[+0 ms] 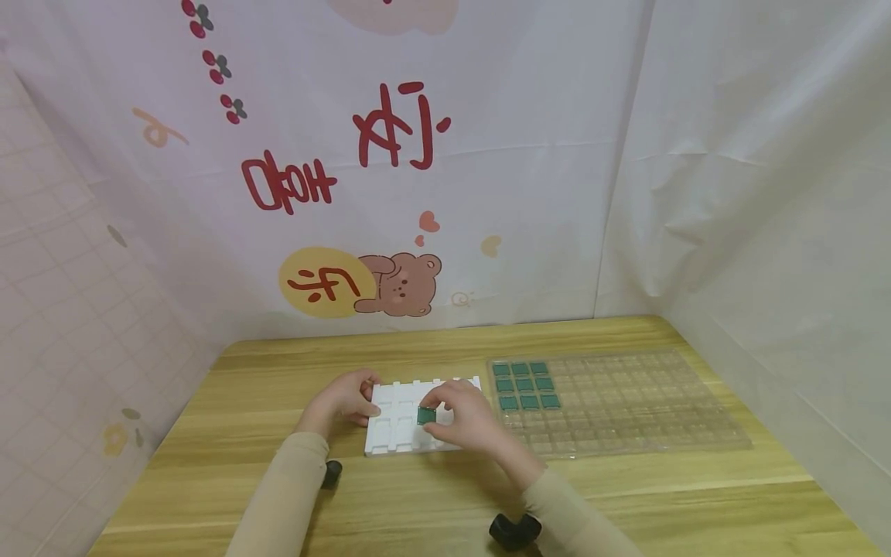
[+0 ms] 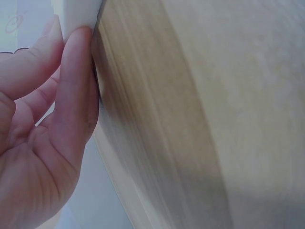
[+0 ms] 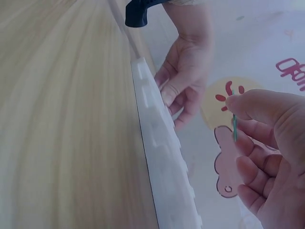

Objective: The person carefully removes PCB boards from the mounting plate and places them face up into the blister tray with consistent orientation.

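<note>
Beige sleeves: they cover both my forearms at the near edge of the wooden desk (image 1: 626, 495).
Right hand (image 1: 468, 422): my thumb and fingers pinch a small green tile (image 1: 426, 415) by its edges, just above the white tray (image 1: 390, 433).
Green tile, wrist view: seen edge-on (image 3: 234, 126) between my fingertips, not touching the tray (image 3: 164, 162).
Left hand (image 1: 346, 398): it grasps the left side of the white tray, fingers curled over its edge (image 2: 71, 95).
White tray: it lies flat on the desk, with square compartments.
Clear tray (image 1: 626, 410): just to the right of the white one, with nine green tiles (image 1: 525, 384) in its far left corner.
Backdrop (image 1: 390, 178): printed cloth with a bear, behind the desk.
</note>
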{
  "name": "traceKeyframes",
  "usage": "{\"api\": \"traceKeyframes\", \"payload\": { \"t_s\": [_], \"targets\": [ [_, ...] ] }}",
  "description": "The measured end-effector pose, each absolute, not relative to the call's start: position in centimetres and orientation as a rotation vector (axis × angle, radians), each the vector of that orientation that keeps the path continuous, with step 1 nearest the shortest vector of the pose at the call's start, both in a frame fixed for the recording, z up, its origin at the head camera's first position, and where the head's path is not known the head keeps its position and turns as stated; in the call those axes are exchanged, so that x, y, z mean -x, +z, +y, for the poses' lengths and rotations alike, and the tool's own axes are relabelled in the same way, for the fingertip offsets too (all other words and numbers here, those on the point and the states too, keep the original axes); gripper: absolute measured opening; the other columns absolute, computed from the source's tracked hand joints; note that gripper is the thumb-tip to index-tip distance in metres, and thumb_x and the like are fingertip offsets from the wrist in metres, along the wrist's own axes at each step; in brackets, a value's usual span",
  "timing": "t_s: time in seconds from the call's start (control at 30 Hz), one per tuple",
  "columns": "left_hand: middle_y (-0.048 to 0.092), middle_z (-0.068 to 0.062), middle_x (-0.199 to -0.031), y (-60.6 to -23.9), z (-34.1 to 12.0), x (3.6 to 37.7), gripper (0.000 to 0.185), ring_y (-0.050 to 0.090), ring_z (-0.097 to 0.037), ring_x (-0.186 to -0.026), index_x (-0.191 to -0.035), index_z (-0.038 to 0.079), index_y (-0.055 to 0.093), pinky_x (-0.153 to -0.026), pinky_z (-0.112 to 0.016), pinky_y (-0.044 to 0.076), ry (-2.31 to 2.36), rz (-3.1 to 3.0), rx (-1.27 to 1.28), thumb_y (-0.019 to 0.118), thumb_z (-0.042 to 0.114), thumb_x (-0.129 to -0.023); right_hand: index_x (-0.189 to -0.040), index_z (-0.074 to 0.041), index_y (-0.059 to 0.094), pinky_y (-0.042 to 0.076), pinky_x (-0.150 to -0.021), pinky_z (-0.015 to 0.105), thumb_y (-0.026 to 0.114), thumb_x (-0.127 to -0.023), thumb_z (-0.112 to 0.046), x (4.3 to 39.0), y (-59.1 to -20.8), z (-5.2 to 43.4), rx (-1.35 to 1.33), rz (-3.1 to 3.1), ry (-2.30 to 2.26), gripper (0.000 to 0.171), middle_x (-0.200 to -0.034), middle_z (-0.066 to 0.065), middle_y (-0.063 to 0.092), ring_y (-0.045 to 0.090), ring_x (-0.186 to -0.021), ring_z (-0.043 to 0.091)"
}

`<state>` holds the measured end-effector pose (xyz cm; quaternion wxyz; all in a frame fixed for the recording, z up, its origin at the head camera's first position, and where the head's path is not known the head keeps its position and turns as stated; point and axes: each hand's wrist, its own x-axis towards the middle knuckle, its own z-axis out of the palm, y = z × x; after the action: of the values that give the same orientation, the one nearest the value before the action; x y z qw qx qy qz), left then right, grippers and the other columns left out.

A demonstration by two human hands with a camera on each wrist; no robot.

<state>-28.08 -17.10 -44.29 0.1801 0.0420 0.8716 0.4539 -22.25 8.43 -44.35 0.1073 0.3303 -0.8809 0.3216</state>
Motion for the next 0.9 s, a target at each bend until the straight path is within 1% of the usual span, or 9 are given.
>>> {"api": "traceKeyframes", "payload": {
  "t_s": [0.2,0.43,0.63,0.77,0.9],
  "targets": [
    [0.048,-0.016,-0.092,-44.2,-17.1,28.1,0.055,0.053,-0.019,-0.067,-0.127,-0.006,0.053,-0.06,-0.033,0.059,1.273,2.457,-0.118,0.075,-0.015,-0.077,-0.099,-0.013,0.07,0.049,-0.075,0.027,0.082,-0.08,-0.016,22.4,-44.6,10.0,-0.953,-2.61,0.979,0.023,-0.094,-0.004,0.065,0.056,-0.09,0.017],
    [0.048,-0.015,-0.091,-44.0,-17.1,27.9,0.055,0.052,-0.02,-0.067,-0.126,-0.006,0.053,-0.06,-0.034,0.06,1.258,2.465,-0.119,0.075,-0.015,-0.077,-0.1,-0.012,0.07,0.049,-0.075,0.031,0.081,-0.081,-0.013,22.2,-44.4,11.8,-0.909,-2.611,1.007,0.022,-0.096,-0.002,0.065,0.058,-0.089,0.023],
    [0.048,-0.016,-0.091,-44.0,-17.1,27.8,0.054,0.053,-0.02,-0.067,-0.126,-0.006,0.053,-0.06,-0.034,0.06,1.252,2.471,-0.131,0.075,-0.015,-0.077,-0.101,-0.014,0.07,0.048,-0.076,0.032,0.081,-0.082,-0.013,22.1,-44.3,13.1,-0.862,-2.64,1.007,0.022,-0.096,-0.005,0.064,0.057,-0.088,0.023],
    [0.048,-0.015,-0.091,-44.1,-17.1,27.9,0.054,0.053,-0.02,-0.067,-0.126,-0.005,0.053,-0.06,-0.033,0.06,1.244,2.476,-0.133,0.075,-0.015,-0.077,-0.1,-0.013,0.07,0.047,-0.076,0.034,0.081,-0.081,-0.011,22.1,-44.3,13.9,-0.859,-2.629,1.01,0.023,-0.096,-0.003,0.065,0.056,-0.086,0.025],
    [0.049,-0.015,-0.09,-44.2,-17.1,28.1,0.054,0.054,-0.02,-0.067,-0.125,-0.005,0.053,-0.059,-0.032,0.059,1.245,2.476,-0.131,0.075,-0.015,-0.077,-0.101,-0.014,0.07,0.047,-0.076,0.033,0.081,-0.081,-0.013,22.2,-44.4,14.8,-0.832,-2.637,0.991,0.023,-0.098,-0.005,0.065,0.055,-0.086,0.021]
  ]
}}
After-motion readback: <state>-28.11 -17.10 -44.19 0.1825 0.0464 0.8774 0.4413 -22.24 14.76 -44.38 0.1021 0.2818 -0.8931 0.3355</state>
